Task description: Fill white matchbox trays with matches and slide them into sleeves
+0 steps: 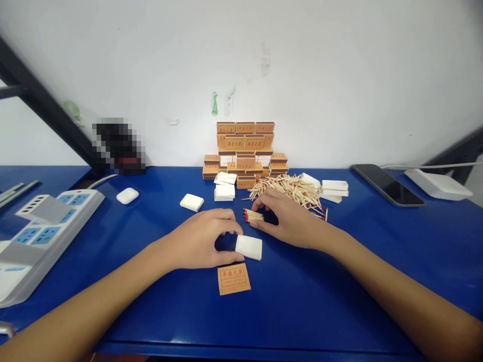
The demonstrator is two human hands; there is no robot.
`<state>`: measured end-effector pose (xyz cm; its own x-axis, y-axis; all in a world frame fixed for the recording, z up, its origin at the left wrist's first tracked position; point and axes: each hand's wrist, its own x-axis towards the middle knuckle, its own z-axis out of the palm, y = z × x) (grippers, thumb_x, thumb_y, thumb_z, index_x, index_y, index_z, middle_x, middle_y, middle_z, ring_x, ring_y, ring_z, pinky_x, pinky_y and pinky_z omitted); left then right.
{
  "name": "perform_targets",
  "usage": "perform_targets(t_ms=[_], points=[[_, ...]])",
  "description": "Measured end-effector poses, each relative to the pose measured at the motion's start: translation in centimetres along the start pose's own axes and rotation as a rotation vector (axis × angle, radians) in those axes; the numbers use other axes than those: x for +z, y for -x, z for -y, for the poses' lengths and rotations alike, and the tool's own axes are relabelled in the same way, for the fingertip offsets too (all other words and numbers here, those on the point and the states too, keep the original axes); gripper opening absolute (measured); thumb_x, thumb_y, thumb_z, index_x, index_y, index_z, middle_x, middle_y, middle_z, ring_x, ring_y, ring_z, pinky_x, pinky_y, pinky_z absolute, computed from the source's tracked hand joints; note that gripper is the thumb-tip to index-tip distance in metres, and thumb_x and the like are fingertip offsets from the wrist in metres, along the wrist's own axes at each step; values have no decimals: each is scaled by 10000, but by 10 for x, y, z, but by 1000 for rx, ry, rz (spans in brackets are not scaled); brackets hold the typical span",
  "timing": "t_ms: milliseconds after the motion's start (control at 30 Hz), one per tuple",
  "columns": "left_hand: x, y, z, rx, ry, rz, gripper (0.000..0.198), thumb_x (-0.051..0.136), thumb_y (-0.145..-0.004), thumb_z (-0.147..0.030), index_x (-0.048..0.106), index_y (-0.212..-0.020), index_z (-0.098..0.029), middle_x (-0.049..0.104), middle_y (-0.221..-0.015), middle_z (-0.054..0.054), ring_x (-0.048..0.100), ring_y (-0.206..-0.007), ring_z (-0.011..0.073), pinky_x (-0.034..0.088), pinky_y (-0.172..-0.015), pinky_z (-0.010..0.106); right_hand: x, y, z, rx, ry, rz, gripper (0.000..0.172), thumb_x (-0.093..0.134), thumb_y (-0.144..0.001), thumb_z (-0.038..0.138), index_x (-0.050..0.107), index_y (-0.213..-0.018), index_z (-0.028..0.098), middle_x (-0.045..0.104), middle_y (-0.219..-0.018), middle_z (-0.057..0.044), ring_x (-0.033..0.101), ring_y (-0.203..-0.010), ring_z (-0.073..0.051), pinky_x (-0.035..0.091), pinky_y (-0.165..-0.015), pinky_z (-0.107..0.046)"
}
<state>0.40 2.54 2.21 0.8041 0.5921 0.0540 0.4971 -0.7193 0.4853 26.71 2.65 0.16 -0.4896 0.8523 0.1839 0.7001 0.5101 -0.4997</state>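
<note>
The one view is head-worn and looks forward and down across the blue worktop [320, 306] to the white wall [320, 75] beyond. It sits near, behind and above the left hand [206, 239] and right hand [289, 218], which fall around mid-frame.

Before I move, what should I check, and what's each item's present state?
1. Right hand on the bundle of red-tipped wooden matches: ok.
2. Left hand on the small white rectangular tray: ok, thumb and finger at its edges.
3. Bundle clear of the tray: ok, shiny blue tabletop shows between them.
4. Match count in the bundle: cannot tell, they overlap.
5. Flat orange-brown printed cardboard matchbox sleeve clear of both hands: ok.
</note>
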Motion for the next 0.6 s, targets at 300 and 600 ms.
perform_targets(t_ms=[300,600], points=[[-1,0,-1,10,5,-7,320,797,-890,-445,758,-1114,-219,653,-984,32,609,-837,180,475,-726,320,-1,-1,4,16,27,11,170,617,-1010,381,595,-937,229,659,-1069,-84,601,-964,-234,486,-820,-380],[-1,0,-2,-3,-16,3,310,794,-891,-438,750,-1099,-212,644,-978,31,605,-851,186,468,-734,317,1,-1,4,37,69,12,184,619,-1016,375,582,-912,227,666,-974,-58,598,-872,-210,460,-745,-348]])
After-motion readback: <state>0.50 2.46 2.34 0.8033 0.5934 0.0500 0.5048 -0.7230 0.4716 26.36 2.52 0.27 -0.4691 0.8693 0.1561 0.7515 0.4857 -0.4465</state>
